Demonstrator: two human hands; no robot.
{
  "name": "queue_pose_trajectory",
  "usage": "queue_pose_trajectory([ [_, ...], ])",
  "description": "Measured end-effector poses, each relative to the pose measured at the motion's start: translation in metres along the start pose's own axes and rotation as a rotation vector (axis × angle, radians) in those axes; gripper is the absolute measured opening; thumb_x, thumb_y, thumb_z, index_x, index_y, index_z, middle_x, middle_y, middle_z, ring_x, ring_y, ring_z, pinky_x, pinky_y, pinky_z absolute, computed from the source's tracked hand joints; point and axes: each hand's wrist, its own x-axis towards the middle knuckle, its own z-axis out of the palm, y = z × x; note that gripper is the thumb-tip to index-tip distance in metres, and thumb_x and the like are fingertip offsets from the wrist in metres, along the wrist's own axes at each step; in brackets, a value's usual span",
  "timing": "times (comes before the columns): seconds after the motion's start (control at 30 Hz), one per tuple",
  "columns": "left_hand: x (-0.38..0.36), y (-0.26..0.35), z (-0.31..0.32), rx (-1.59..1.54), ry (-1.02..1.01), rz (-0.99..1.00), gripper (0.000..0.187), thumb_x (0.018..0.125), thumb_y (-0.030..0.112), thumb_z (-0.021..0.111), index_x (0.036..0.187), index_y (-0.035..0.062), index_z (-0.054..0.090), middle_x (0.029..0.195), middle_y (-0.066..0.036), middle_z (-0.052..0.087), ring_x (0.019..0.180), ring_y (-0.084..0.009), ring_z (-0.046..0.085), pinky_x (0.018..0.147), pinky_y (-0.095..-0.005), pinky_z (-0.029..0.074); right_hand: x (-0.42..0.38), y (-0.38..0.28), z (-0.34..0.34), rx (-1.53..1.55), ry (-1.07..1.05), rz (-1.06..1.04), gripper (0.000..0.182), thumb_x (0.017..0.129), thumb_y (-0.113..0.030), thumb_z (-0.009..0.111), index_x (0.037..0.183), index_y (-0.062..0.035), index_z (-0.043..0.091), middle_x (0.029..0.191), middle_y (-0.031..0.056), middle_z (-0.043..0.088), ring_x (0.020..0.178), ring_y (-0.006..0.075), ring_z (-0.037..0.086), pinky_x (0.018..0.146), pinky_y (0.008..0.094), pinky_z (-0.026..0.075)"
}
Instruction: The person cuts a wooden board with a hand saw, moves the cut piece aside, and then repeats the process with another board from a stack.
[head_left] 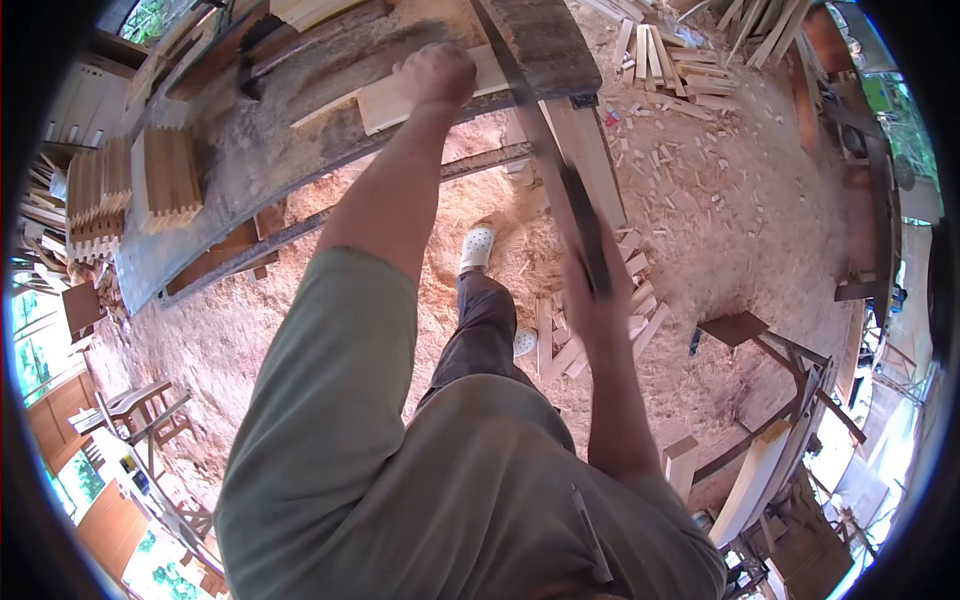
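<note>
My left hand (433, 75), fingers curled, presses and grips a pale wooden board (385, 106) lying along the front edge of the dark workbench (330, 75). A thin wooden strip (322, 109) pokes out at the board's left end. In my right hand (598, 285), closed and somewhat blurred, is the dark handle of a handsaw (540, 135). Its long blade slants up and away across the right part of the board; whether the teeth touch the wood cannot be made out. Under the blade, a wide plank (585, 160) extends from the bench edge toward me.
Stacked boards with notched ends (170, 178) stand on the bench's left. A hammer-like tool (250, 75) lies farther back. Offcuts (690, 75) are piled at the upper right, and more wood pieces (640, 310) lie by my feet. Sawdust covers the floor (720, 220).
</note>
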Motion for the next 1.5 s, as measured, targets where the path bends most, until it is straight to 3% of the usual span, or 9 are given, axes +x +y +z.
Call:
queue_pose_trajectory([
  [0.17,0.000,-0.007,0.005,-0.029,0.057,0.018,0.041,0.093,0.033,0.040,0.092,0.0114,0.076,0.104,-0.012,0.073,0.103,-0.0317,0.067,0.095,-0.0474,0.044,0.077,-0.010,0.032,0.100,-0.013,-0.071,0.048,0.092,-0.014,0.064,0.136,0.0006,0.049,0.090,0.0144,0.067,0.076,0.0188,0.063,0.072,0.0307,0.052],
  [0.4,0.000,-0.003,0.004,-0.026,0.050,0.044,0.041,0.092,0.033,0.042,0.089,0.0107,0.076,0.101,-0.013,0.073,0.100,-0.0337,0.067,0.093,-0.0472,0.046,-0.080,0.001,-0.035,0.180,-0.032,0.278,0.049,0.091,-0.011,0.060,0.137,0.0030,0.048,0.114,0.0170,0.066,0.099,0.0176,0.065,0.084,0.0316,0.052],
  [0.47,0.001,-0.002,0.005,-0.012,0.073,0.035,0.041,0.092,0.033,0.042,0.089,0.0106,0.076,0.101,-0.013,0.073,0.100,-0.0341,0.067,0.093,-0.0472,0.046,-0.063,-0.004,-0.033,0.045,-0.003,-0.068,0.049,0.091,-0.010,0.060,0.137,0.0035,0.048,0.106,0.0155,0.068,0.092,0.0172,0.066,0.079,0.0318,0.053],
  [0.67,0.007,-0.007,0.009,-0.027,0.103,0.015,0.041,0.091,0.034,0.043,0.090,0.0110,0.076,0.101,-0.013,0.073,0.100,-0.0343,0.067,0.092,-0.0479,0.046,0.098,-0.011,0.045,0.158,-0.048,-0.051,0.044,0.091,-0.012,0.063,0.132,0.0005,0.051,0.093,0.0192,0.066,0.077,0.0286,0.067,0.071,0.0355,0.052],
  [0.77,0.008,-0.010,0.017,-0.024,0.113,0.033,0.039,0.091,0.034,0.043,0.091,0.0117,0.076,0.101,-0.012,0.073,0.099,-0.0346,0.067,0.092,-0.0483,0.046,0.053,0.002,0.031,0.130,0.014,-0.151,0.045,0.091,-0.011,0.062,0.133,0.0013,0.050,0.098,0.0192,0.067,0.082,0.0267,0.068,0.074,0.0350,0.053],
  [0.97,-0.002,-0.002,0.004,0.005,0.022,0.001,0.040,0.091,0.032,0.043,0.091,0.0084,0.075,0.104,-0.014,0.073,0.101,-0.0324,0.067,0.094,-0.0493,0.045,-0.108,0.004,-0.050,0.048,-0.075,0.163,0.050,0.090,-0.009,0.057,0.138,0.0022,0.046,0.109,0.0191,0.067,0.099,0.0231,0.068,0.082,0.0340,0.053],
  [1.23,0.002,-0.008,0.010,-0.029,0.075,0.025,0.039,0.092,0.028,0.041,0.091,0.0089,0.075,0.103,-0.012,0.073,0.102,-0.0301,0.067,0.096,-0.0479,0.043,0.115,-0.012,0.056,0.139,-0.017,-0.111,0.044,0.089,-0.009,0.062,0.131,-0.0018,0.053,0.091,0.0181,0.065,0.075,0.0289,0.064,0.071,0.0346,0.051],
  [1.33,0.003,-0.008,0.012,-0.019,0.068,0.012,0.039,0.092,0.029,0.041,0.091,0.0090,0.075,0.103,-0.011,0.073,0.102,-0.0300,0.066,0.095,-0.0483,0.043,0.070,0.019,0.044,0.136,0.033,-0.206,0.044,0.090,-0.010,0.063,0.131,0.0000,0.052,0.097,0.0190,0.066,0.081,0.0276,0.067,0.072,0.0361,0.052],
  [1.5,-0.002,-0.001,0.005,-0.027,0.069,0.026,0.038,0.092,0.028,0.042,0.089,0.0098,0.075,0.101,-0.010,0.073,0.101,-0.0293,0.067,0.095,-0.0488,0.043,-0.119,0.032,-0.043,0.056,-0.081,0.147,0.057,0.089,-0.008,0.060,0.141,0.0071,0.042,0.116,0.0222,0.066,0.103,0.0257,0.069,0.084,0.0344,0.054],
])
